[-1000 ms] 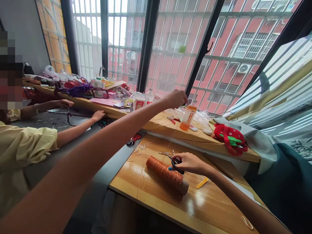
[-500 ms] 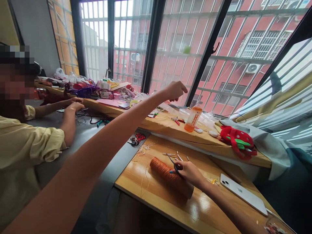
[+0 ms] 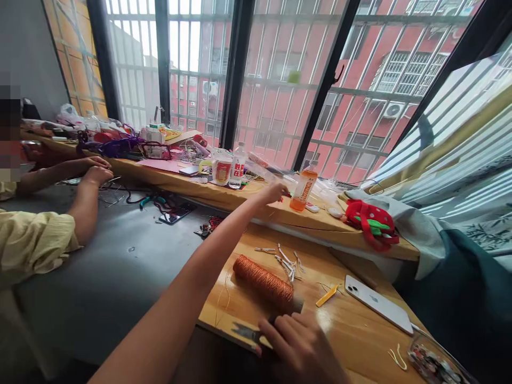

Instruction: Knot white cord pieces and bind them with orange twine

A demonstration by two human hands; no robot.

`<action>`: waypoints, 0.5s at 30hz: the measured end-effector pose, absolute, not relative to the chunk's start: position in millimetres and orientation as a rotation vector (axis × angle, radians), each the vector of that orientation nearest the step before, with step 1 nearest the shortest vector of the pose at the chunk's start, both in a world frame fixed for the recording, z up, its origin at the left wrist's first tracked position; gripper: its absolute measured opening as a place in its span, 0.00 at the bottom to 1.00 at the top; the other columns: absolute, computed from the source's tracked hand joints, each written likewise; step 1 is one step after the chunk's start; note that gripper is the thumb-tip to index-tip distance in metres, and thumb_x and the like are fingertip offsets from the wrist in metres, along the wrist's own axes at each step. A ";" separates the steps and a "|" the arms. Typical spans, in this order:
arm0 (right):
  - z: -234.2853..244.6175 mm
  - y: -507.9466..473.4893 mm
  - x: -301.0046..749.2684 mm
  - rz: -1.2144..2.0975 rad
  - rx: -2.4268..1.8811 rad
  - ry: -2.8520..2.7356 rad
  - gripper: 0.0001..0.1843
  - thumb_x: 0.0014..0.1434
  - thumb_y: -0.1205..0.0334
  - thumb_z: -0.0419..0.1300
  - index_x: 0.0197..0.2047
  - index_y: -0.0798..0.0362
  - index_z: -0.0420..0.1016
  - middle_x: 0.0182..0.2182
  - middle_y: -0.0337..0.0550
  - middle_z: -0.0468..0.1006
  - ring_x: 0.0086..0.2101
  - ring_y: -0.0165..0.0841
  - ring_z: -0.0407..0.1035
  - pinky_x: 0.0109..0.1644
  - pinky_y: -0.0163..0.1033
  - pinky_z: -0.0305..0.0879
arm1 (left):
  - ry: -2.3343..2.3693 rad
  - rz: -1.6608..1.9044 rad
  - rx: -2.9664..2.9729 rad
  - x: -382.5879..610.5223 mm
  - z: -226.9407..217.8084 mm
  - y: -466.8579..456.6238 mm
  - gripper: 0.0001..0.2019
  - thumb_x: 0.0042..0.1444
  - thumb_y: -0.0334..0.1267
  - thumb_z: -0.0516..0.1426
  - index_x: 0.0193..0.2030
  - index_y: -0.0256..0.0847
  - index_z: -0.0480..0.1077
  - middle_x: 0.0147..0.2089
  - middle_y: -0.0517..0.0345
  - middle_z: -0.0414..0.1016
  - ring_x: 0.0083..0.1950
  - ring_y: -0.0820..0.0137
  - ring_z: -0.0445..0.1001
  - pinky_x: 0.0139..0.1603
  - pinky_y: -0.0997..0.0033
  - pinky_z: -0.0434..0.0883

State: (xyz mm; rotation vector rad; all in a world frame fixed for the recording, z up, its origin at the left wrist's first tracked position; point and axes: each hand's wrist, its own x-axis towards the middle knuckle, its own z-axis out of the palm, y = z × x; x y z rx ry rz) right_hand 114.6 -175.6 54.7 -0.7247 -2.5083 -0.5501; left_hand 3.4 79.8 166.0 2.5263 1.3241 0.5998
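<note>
Glossy tabletop (image 3: 352,325): right grip (image 3: 302,349) clamps steel scissors (image 3: 245,333) by ribbed spool (image 3: 263,281); left grip (image 3: 275,191) unclear.

white phone (image 3: 378,304) flat on wooden surface (image 3: 352,333), right of yellow clip (image 3: 327,295) | strawberry pouch (image 3: 372,224) on sill (image 3: 316,224) | printed cup (image 3: 221,170) beside clear bottle (image 3: 238,166) | co-worker's yellow sleeve (image 3: 32,242) at grey surface (image 3: 112,266)

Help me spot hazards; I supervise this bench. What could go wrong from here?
The right hand holds the scissors at the wooden table's front edge, blades exposed; they might slip off toward the lap.
The left hand reaches close beside the orange drink bottle; a bump might topple it.
The thread spool lies on its side and may roll.
</note>
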 end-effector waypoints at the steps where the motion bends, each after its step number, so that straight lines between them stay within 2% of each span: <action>1: 54.6 -179.6 113.8 -0.570 -0.692 -2.507 0.08 0.52 0.61 0.52 0.35 0.54 0.68 0.17 0.37 0.69 0.17 0.27 0.61 0.20 0.35 0.51 | 1.357 0.760 2.537 5.1 165.9 81.3 0.19 0.52 0.28 0.42 0.50 0.36 0.62 0.38 0.49 0.71 0.34 0.72 0.68 0.30 0.77 0.63; 4: 53.2 -184.2 116.7 -0.597 -0.644 -2.483 0.08 0.52 0.61 0.51 0.34 0.55 0.67 0.16 0.36 0.67 0.16 0.26 0.60 0.19 0.34 0.50 | 1.436 1.066 2.521 2.6 153.1 78.7 0.18 0.54 0.29 0.42 0.49 0.38 0.63 0.40 0.49 0.70 0.39 0.70 0.67 0.34 0.76 0.62; 6: 50.4 -183.7 122.8 -0.607 -0.649 -2.453 0.08 0.52 0.62 0.50 0.35 0.55 0.67 0.16 0.37 0.68 0.16 0.27 0.61 0.19 0.35 0.50 | 1.406 0.862 2.515 -2.9 131.7 73.0 0.17 0.53 0.28 0.44 0.46 0.39 0.65 0.37 0.52 0.71 0.38 0.71 0.67 0.35 0.78 0.61; 10: 41.5 -184.6 137.8 -0.606 -0.713 -2.439 0.09 0.51 0.62 0.50 0.35 0.56 0.67 0.16 0.38 0.69 0.16 0.28 0.62 0.20 0.34 0.52 | 1.367 0.547 2.513 -15.9 79.7 64.9 0.11 0.44 0.27 0.53 0.33 0.38 0.72 0.24 0.58 0.71 0.27 0.74 0.66 0.27 0.80 0.60; 15: 29.3 -190.9 149.5 -0.457 -0.958 -2.478 0.13 0.47 0.62 0.55 0.38 0.54 0.67 0.21 0.40 0.72 0.20 0.30 0.65 0.21 0.34 0.57 | 1.315 0.214 2.401 -27.1 59.3 77.5 0.14 0.43 0.32 0.55 0.39 0.39 0.71 0.22 0.61 0.71 0.19 0.77 0.61 0.22 0.80 0.58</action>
